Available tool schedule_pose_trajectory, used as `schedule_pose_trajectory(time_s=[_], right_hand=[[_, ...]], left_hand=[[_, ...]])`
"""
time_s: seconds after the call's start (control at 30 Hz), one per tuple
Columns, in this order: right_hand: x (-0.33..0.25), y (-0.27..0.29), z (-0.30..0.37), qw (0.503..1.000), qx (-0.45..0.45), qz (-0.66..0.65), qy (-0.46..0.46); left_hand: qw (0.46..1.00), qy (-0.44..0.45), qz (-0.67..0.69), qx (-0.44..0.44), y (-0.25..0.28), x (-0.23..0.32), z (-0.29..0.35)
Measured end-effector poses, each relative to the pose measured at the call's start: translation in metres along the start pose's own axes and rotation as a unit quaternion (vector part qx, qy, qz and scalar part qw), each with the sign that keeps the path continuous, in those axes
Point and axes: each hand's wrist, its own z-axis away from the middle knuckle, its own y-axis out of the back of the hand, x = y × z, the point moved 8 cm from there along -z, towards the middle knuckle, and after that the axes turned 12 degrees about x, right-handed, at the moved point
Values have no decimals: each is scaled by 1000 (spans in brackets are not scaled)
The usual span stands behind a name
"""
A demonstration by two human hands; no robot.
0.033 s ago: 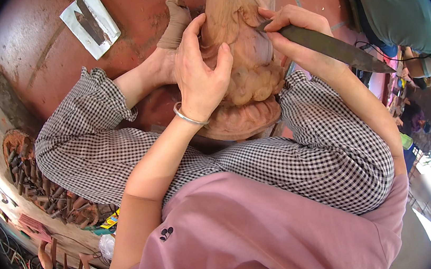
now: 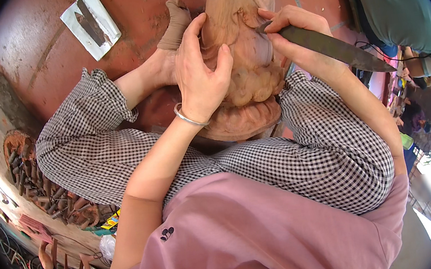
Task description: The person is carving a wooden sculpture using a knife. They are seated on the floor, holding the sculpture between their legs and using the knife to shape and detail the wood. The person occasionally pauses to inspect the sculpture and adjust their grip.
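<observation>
One wooden carving (image 2: 243, 54) sits between the bent legs (image 2: 100, 153). I can see the right hand (image 2: 295, 18) gripping a long dark blade (image 2: 338, 49) that slants from the carving out to the right. The left hand (image 2: 199, 78), spread open, touches the carving's left side.

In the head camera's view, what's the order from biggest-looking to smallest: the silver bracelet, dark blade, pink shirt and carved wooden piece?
1. pink shirt, though nearness to the camera probably swells it
2. carved wooden piece, partly hidden by the hands
3. dark blade
4. silver bracelet
</observation>
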Motion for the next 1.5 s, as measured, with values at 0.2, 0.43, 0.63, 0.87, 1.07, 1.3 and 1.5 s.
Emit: schedule_pose_trajectory(time_s=[0.2, 0.43, 0.63, 0.87, 1.07, 1.3, 1.5], right_hand=[[10, 22, -4, 983, 74, -124, -113], [54, 36, 4, 917, 155, -293, -220], [62, 33, 9, 899, 150, -322, -257], [69, 27, 17, 895, 127, -329, -272], [65, 23, 16, 885, 99, -355, -284], [50, 2, 11, 897, 40, -354, -263], [52, -5, 4, 890, 48, -371, -261]], left_hand=[[966, -187, -158, -79, -16, 31, 1], [971, -126, -172, -106, -26, 35, -11], [967, -159, -162, -117, -29, 38, -9], [951, -245, -144, -119, -25, 40, -1], [948, -222, -195, -121, -32, 47, -6], [940, -274, -158, -127, -25, 75, 6], [948, -222, -179, -144, -53, 73, 19]])
